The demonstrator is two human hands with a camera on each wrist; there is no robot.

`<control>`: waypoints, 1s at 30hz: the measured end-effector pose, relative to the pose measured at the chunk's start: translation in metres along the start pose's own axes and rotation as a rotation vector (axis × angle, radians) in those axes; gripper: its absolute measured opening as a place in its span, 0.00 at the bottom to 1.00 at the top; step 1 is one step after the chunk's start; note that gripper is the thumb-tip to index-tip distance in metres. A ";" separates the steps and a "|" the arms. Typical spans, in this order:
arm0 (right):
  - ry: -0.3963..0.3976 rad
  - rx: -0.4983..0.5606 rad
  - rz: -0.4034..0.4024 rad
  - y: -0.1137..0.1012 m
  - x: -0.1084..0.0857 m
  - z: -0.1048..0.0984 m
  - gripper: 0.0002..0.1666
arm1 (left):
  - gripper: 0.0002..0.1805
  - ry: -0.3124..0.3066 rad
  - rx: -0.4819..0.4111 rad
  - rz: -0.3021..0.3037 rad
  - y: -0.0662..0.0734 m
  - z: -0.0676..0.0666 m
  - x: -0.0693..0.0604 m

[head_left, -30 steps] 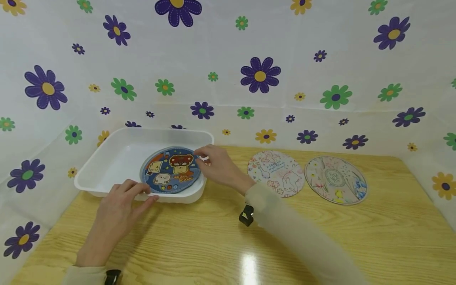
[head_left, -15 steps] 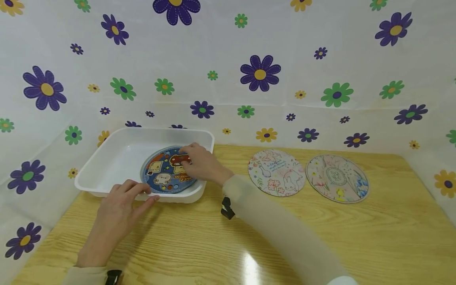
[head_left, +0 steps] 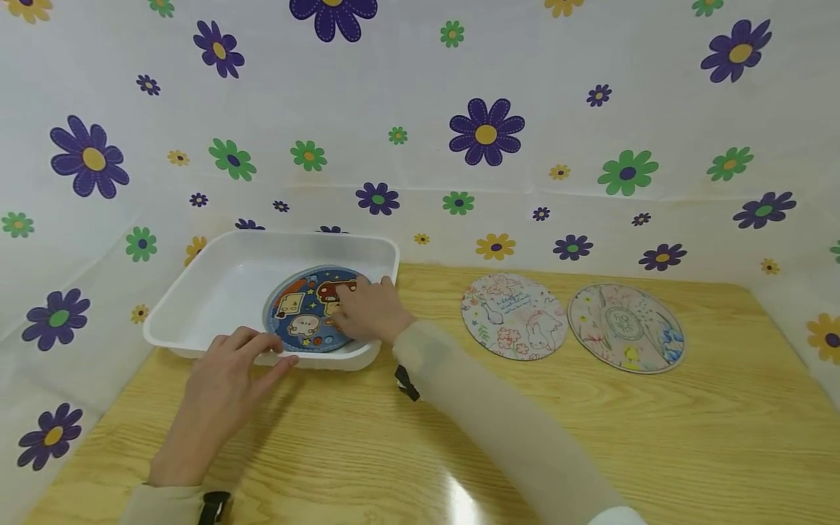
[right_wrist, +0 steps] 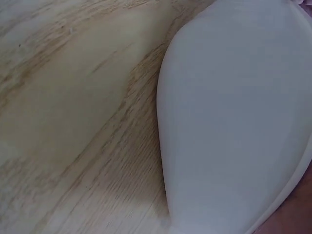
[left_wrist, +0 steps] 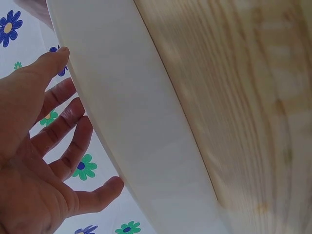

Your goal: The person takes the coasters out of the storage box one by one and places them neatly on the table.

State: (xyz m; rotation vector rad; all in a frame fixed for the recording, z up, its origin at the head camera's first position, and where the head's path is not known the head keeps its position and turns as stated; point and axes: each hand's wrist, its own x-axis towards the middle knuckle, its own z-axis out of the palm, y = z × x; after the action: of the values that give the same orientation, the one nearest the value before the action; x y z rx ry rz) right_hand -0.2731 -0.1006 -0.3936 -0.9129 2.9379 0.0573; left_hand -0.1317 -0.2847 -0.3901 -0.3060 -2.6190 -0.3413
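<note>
A round blue mat (head_left: 303,300) printed with cartoon figures lies in the right part of a white plastic tray (head_left: 177,306). My right hand (head_left: 375,312) reaches over the tray's right wall, its fingers on the mat's right side; some fingertips are hidden. My left hand (head_left: 226,372) rests at the tray's front rim. In the left wrist view, the thumb and fingertips of the left hand (left_wrist: 29,170) touch the rim without closing round it. The right wrist view has the outer tray wall (right_wrist: 229,122), with only a bit of skin at the lower right.
To the right, a white round mat (head_left: 515,317) with a rabbit print lies flat on the wood-grain table (head_left: 525,408). Beside it lies a pinkish round mat (head_left: 626,328) with flowers. A flower-printed cloth (head_left: 420,87) hangs behind the table and along its sides.
My right hand has moved left, from the blue mat's right edge onto its printed face. The left hand keeps its place at the rim, and the mat lies practically where it was.
</note>
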 end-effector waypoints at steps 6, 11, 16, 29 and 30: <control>-0.007 -0.029 -0.014 0.000 -0.003 -0.001 0.34 | 0.12 0.001 0.005 0.002 0.001 -0.001 0.002; 0.031 0.013 -0.020 0.002 -0.002 0.000 0.32 | 0.12 -0.001 0.003 -0.002 0.001 -0.001 0.002; 0.092 0.102 -0.024 0.004 -0.003 0.003 0.29 | 0.12 -0.011 0.005 -0.012 0.001 0.000 0.001; 0.295 0.428 0.033 0.009 -0.004 0.007 0.34 | 0.13 0.024 -0.006 0.005 0.001 0.003 0.002; 0.296 0.447 0.044 0.009 -0.005 0.006 0.36 | 0.13 0.025 -0.005 0.006 0.000 0.003 0.002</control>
State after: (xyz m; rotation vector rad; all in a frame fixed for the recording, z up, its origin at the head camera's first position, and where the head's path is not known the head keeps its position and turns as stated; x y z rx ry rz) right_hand -0.2745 -0.0900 -0.3993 -0.8432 3.0216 -0.7607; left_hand -0.1348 -0.2831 -0.3919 -0.3092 -2.5921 -0.3482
